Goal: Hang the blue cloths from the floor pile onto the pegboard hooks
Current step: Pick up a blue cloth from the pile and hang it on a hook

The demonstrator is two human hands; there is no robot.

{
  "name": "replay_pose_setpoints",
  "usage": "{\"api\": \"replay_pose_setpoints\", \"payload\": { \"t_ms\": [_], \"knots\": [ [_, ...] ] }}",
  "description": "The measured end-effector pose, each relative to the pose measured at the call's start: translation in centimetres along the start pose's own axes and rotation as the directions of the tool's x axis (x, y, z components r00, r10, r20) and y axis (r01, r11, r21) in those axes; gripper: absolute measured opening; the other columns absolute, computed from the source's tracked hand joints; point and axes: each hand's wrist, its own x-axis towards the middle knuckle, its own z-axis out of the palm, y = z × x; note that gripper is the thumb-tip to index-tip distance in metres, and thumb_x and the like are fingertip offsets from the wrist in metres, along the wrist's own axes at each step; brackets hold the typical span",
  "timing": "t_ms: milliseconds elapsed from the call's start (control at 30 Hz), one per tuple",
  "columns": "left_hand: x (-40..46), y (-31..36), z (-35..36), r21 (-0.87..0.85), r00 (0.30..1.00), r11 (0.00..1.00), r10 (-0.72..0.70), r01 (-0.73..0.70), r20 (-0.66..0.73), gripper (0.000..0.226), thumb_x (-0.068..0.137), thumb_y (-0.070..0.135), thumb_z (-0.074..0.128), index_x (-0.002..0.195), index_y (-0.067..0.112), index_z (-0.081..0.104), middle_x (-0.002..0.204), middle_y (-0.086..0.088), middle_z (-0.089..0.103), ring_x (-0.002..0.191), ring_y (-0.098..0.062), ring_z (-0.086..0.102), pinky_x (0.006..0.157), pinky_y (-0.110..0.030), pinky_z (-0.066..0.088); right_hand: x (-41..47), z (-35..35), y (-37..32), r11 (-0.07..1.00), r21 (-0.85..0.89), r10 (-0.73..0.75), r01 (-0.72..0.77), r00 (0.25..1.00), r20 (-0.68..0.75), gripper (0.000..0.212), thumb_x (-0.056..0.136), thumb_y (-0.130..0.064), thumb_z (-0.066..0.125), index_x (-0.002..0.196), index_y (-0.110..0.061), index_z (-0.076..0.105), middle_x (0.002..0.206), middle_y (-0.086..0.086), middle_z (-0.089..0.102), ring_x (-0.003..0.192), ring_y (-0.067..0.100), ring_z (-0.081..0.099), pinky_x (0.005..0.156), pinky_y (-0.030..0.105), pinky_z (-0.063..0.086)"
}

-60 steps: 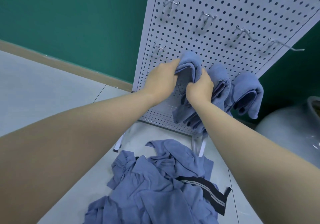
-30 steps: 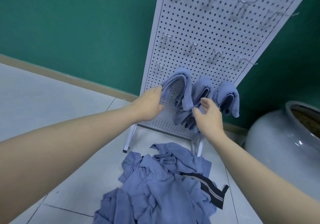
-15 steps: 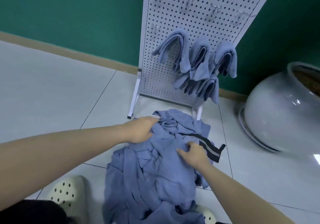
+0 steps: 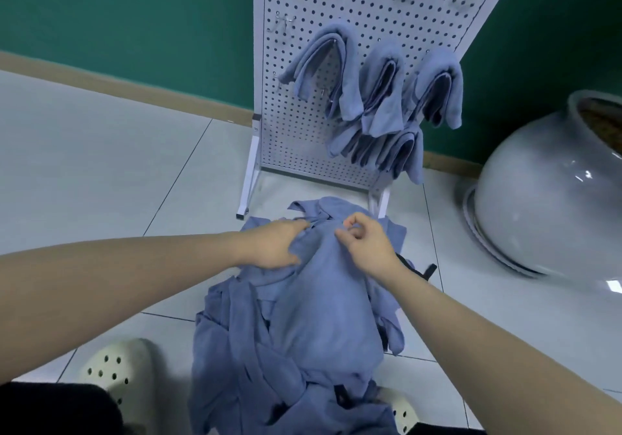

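A pile of blue cloths point(image 4: 303, 360) lies on the tiled floor in front of the white pegboard point(image 4: 370, 7). The top blue cloth point(image 4: 323, 296) is pulled up from the pile. My left hand point(image 4: 276, 244) grips its upper left edge. My right hand point(image 4: 367, 241) pinches its upper right edge with curled fingers. Several folded blue cloths point(image 4: 380, 98) hang on the pegboard's lower hooks. Bare hooks point(image 4: 284, 21) stick out higher up on the board.
A large pale ceramic jar point(image 4: 552, 199) lies on its side at the right. Cream perforated clogs point(image 4: 117, 370) show at the bottom, beside the pile. A black strap point(image 4: 427, 271) pokes from the pile's right side. A green wall stands behind the board.
Both hands left the hung cloths on the pegboard and came down to the floor pile. They now hold the top cloth by its upper edge and it has risen a little.
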Motion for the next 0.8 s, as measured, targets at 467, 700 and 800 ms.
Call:
{"api": "replay_pose_setpoints", "payload": {
  "t_ms": [467,700,800],
  "knots": [
    [-1.5,7.9,-14.0,-0.315,0.961,0.917,0.186,-0.244,-0.204,0.038,0.077,0.014,0.088,0.105,0.008,0.063,0.088,-0.005,0.058,0.080,-0.015,0.054,0.079,-0.036,0.045,-1.4,-10.4,-13.5,0.936,0.265,-0.256,0.232,0.965,0.063,0.017,0.095,-0.013,0.072,0.085,-0.017,0.058,0.065,0.003,0.050,0.066,0.018,0.042,0.064,0.029,0.034],
    [-7.8,11.6,-18.9,-0.097,0.946,0.975,0.167,-0.200,-0.278,0.044,0.078,0.036,0.087,0.075,0.004,0.056,0.080,-0.011,0.052,0.071,-0.016,0.045,0.069,-0.033,0.034,-4.7,-14.1,-16.5,0.935,0.226,-0.286,0.273,0.958,0.025,0.014,0.093,-0.014,0.075,0.093,-0.018,0.062,0.061,-0.003,0.055,0.055,0.009,0.045,0.057,0.024,0.035],
    [-11.7,12.7,-20.3,-0.050,0.896,0.966,0.214,-0.252,-0.388,0.031,0.085,0.028,0.081,0.077,0.007,0.060,0.085,-0.017,0.066,0.070,-0.022,0.054,0.066,-0.029,0.041,-5.8,-13.4,-17.2,0.915,0.316,-0.292,0.252,0.953,0.085,0.045,0.084,-0.016,0.085,0.122,-0.023,0.061,0.068,0.012,0.062,0.067,0.016,0.058,0.071,0.028,0.046]
  ]
}}
